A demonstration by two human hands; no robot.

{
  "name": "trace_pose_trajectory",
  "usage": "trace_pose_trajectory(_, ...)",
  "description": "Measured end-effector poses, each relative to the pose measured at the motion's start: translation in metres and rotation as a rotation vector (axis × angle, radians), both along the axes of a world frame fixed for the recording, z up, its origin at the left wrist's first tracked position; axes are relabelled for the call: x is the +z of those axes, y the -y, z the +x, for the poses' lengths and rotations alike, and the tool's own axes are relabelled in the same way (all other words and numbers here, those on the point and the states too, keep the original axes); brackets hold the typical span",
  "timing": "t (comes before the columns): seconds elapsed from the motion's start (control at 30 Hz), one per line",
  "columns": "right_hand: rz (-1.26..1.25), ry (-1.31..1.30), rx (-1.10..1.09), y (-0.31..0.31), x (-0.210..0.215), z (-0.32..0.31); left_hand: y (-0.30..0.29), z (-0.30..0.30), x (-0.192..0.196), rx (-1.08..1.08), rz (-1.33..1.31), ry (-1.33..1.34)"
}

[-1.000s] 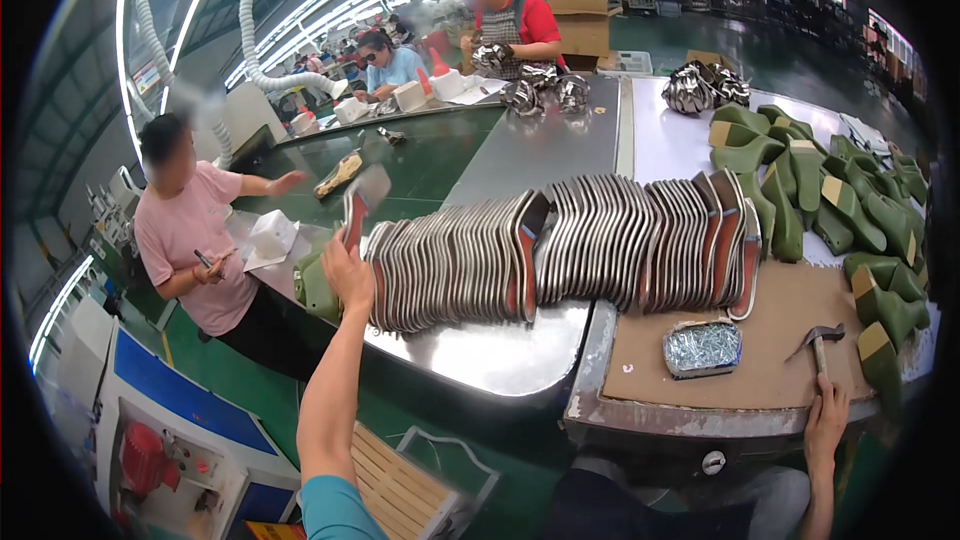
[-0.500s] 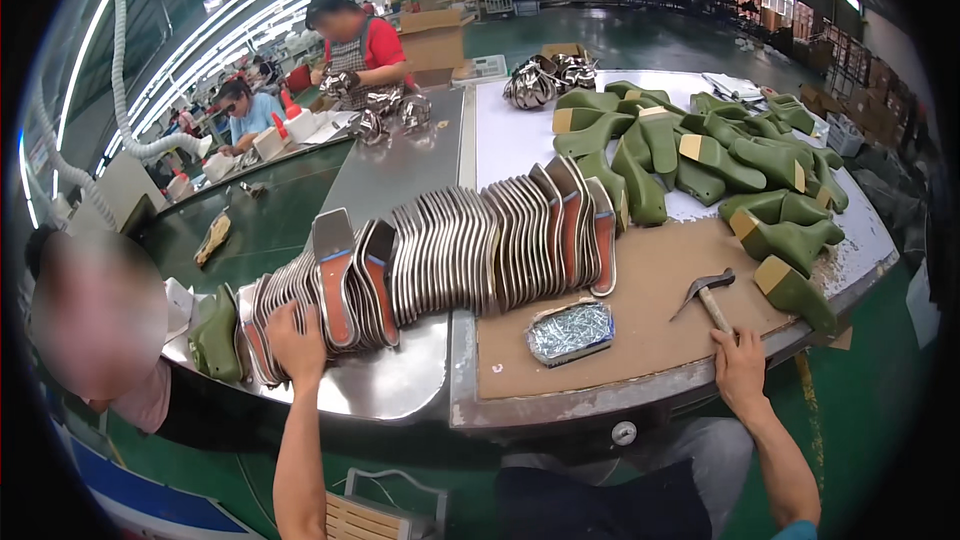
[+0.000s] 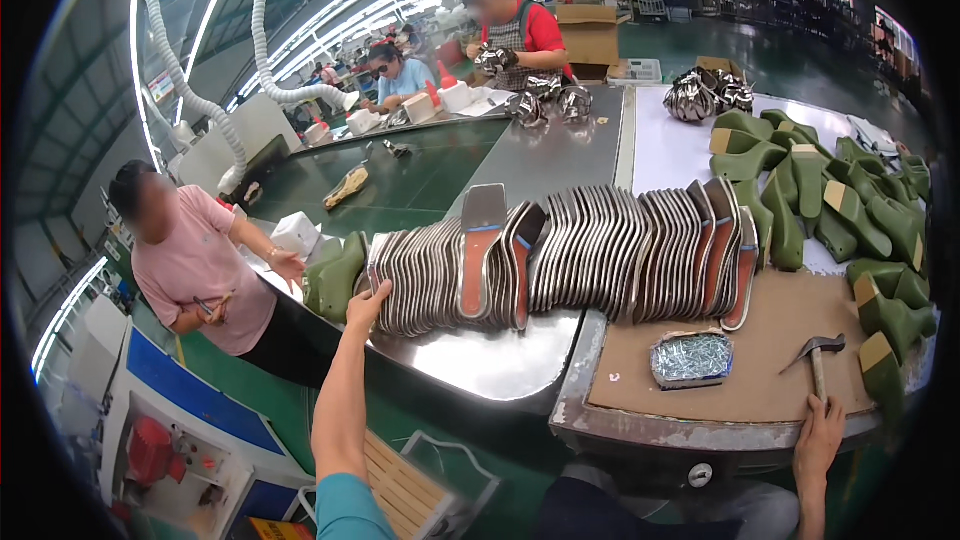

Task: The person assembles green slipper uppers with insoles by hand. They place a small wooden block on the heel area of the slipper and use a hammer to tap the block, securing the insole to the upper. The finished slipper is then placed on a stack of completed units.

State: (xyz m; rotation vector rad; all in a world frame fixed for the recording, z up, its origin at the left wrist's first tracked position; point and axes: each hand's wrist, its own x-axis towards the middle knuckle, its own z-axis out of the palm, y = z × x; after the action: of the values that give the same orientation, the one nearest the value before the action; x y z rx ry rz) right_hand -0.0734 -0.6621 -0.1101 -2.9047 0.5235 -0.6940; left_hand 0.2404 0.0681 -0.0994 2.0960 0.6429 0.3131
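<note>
A long row of shoe insoles (image 3: 590, 250) with metallic edges stands on end across the table. At the row's left end, my left hand (image 3: 366, 308) is closed against the outermost insole, its fingers partly hidden. One insole (image 3: 480, 275) with a reddish-brown face sticks up above the others. My right hand (image 3: 820, 436) grips the lower handle of a hammer (image 3: 819, 368), whose head rests on the brown board (image 3: 770, 315). Left of the hammer sits a box of nails (image 3: 692, 359). Green shoe lasts (image 3: 790, 220) lie heaped at the right, and more lasts (image 3: 333, 277) stand beside my left hand.
A person in pink (image 3: 205, 255) stands at the left, one hand reaching toward the table. Another person in red (image 3: 540, 30) handles shiny silver pieces across the table. Silver bundles (image 3: 692, 95) lie at the back. A wooden-slatted seat (image 3: 405, 485) stands below the table edge.
My view has turned left, bringing the person in pink fully into sight. My left hand has moved from atop the insoles to the row's left end. The right hand keeps hold of the hammer.
</note>
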Motion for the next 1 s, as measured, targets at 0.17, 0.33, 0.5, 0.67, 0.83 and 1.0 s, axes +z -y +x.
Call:
trace_pose_trajectory(0.17, 0.023, 0.031, 0.034, -0.003, -0.002, 0.005, -0.003, 0.001, -0.009, -0.038, 0.022, 0.288)
trace_pose_trajectory(0.33, 0.064, 0.037, 0.029, -0.011, 0.006, 0.006, 0.026, -0.012, 0.011, -0.148, -0.371, 0.293)
trace_pose_trajectory(0.5, 0.027, 0.024, 0.002, -0.015, 0.005, 0.006, 0.03, -0.024, 0.023, -0.262, -0.463, 0.26)
trace_pose_trajectory(0.67, -0.016, -0.036, -0.053, -0.011, 0.003, 0.009, 0.041, -0.048, 0.004, -0.32, -0.44, 0.265)
trace_pose_trajectory(0.83, -0.182, 0.231, 0.126, -0.032, 0.043, 0.051, 0.045, -0.036, -0.028, -0.314, -0.626, 0.401)
trace_pose_trajectory(1.0, 0.643, -0.002, 0.193, -0.037, 0.015, 0.18, 0.068, -0.02, -0.031, -0.11, -0.05, 0.365)
